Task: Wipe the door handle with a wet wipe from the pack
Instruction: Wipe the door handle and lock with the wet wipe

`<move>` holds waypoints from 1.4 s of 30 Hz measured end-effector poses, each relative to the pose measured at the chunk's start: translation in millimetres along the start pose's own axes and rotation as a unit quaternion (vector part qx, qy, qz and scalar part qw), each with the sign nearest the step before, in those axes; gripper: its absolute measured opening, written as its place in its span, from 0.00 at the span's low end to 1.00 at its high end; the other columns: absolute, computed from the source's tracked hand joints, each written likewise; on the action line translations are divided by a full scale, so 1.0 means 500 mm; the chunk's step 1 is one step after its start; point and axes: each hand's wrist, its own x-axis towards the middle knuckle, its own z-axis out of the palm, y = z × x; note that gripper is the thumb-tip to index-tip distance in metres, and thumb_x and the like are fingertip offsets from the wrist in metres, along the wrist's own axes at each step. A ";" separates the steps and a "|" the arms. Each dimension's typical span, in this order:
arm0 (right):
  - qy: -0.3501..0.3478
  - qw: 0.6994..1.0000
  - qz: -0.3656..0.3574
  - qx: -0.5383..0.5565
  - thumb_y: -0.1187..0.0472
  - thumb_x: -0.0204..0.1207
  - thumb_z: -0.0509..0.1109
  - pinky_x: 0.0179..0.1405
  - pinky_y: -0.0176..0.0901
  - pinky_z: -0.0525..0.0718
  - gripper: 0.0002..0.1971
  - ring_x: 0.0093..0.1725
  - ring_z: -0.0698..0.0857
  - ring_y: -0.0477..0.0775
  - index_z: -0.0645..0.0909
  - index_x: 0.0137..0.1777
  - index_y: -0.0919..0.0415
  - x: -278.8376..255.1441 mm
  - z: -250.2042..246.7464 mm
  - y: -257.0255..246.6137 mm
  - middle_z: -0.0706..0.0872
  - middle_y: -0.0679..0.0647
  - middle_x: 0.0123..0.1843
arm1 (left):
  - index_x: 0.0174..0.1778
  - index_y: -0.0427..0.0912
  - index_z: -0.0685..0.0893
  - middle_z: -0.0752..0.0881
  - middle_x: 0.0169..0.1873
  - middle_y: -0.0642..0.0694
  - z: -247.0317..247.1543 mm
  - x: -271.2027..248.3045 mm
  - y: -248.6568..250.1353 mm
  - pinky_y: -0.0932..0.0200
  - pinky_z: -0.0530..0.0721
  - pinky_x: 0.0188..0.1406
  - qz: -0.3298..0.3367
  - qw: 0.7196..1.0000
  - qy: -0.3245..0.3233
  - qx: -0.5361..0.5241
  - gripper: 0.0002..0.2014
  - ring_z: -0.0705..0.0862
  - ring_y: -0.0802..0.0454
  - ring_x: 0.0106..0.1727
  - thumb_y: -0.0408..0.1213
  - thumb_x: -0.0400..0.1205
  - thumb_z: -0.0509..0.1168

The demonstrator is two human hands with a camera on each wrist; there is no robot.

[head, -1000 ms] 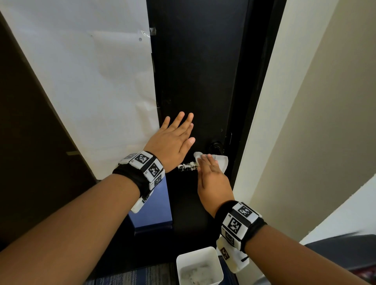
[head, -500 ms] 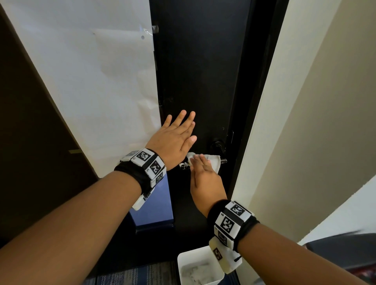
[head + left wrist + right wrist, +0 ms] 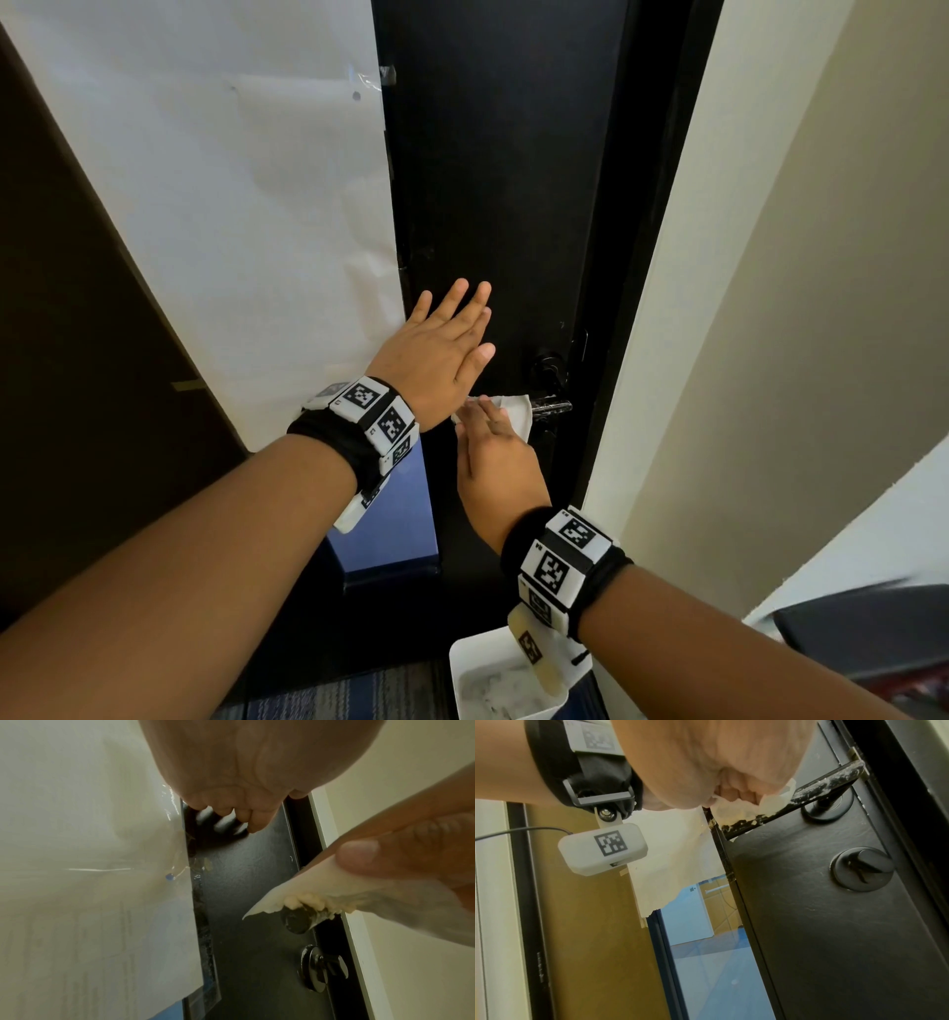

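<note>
Starting at my left: my left hand (image 3: pixel 436 354) lies flat against the black door (image 3: pixel 503 180), fingers straight and together, gripping nothing. Under its wrist hangs the white paper sheet (image 3: pixel 231 205) taped over the door's glass. That hand has not shifted over the last second; I judge it is only bracing the door so the leaf does not swing while I rub.

Just below and right of that palm sits my right hand (image 3: pixel 493 452). Its fingers curl over the wet wipe (image 3: pixel 516 413) and pinch it round the door handle (image 3: pixel 552 408), thumb on the near side, as the left wrist view shows. A second ago this hand was further out toward the lever's pivot end; it has since slid left along the bar, so the wipe now covers the free end and the stretch next to the rose lies bare beyond my fingertips. In the right wrist view that uncovered stretch (image 3: pixel 826 783) carries pale flecks and smears, either wipe residue or worn paint, I cannot tell which.

So the wiping is well under way, with one pass along the bar done. The underside may need another stroke.

Beyond the handle, away from my right fingers, is the thumb-turn lock (image 3: pixel 862 869), untouched. Down beneath my right wrist stands a white bin (image 3: pixel 462 663). The wipe pack is not in view.
</note>
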 end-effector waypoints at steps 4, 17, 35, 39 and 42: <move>0.011 1.000 -0.018 -0.003 0.59 0.87 0.51 0.77 0.44 0.65 0.21 0.82 0.62 0.55 0.68 0.77 0.63 0.004 0.013 0.000 0.72 0.59 0.79 | 0.82 0.43 0.51 0.42 0.84 0.50 0.000 -0.001 0.002 0.48 0.37 0.81 -0.001 1.000 -0.001 0.003 0.35 0.36 0.52 0.83 0.55 0.81 0.27; 0.013 0.999 -0.042 0.025 0.57 0.86 0.50 0.59 0.51 0.84 0.18 0.67 0.80 0.60 0.74 0.68 0.63 0.013 0.035 -0.010 0.79 0.61 0.70 | 0.82 0.44 0.51 0.42 0.84 0.51 -0.001 -0.001 0.001 0.48 0.37 0.82 -0.007 1.000 -0.003 -0.008 0.34 0.36 0.53 0.83 0.55 0.82 0.28; -0.066 0.970 0.060 0.225 0.57 0.86 0.55 0.29 0.31 0.72 0.16 0.27 0.75 0.41 0.81 0.44 0.61 -0.008 -0.025 0.016 0.78 0.46 0.29 | 0.78 0.48 0.67 0.65 0.80 0.51 -0.025 -0.052 0.008 0.57 0.49 0.82 -0.048 0.973 -0.011 -0.226 0.23 0.53 0.59 0.83 0.48 0.88 0.45; -0.057 0.959 0.074 0.269 0.55 0.86 0.55 0.35 0.38 0.77 0.19 0.33 0.79 0.47 0.81 0.49 0.69 0.013 -0.074 0.036 0.80 0.53 0.33 | 0.76 0.49 0.71 0.73 0.76 0.46 -0.030 -0.062 0.008 0.54 0.66 0.78 -0.093 0.955 0.010 -0.281 0.20 0.68 0.54 0.78 0.43 0.87 0.52; -0.034 0.948 0.080 0.306 0.55 0.86 0.55 0.40 0.42 0.79 0.20 0.37 0.81 0.53 0.81 0.47 0.71 0.026 -0.110 0.047 0.81 0.58 0.37 | 0.76 0.48 0.71 0.82 0.68 0.49 -0.035 -0.063 0.015 0.55 0.74 0.72 -0.113 0.932 0.032 -0.343 0.20 0.78 0.53 0.69 0.40 0.86 0.54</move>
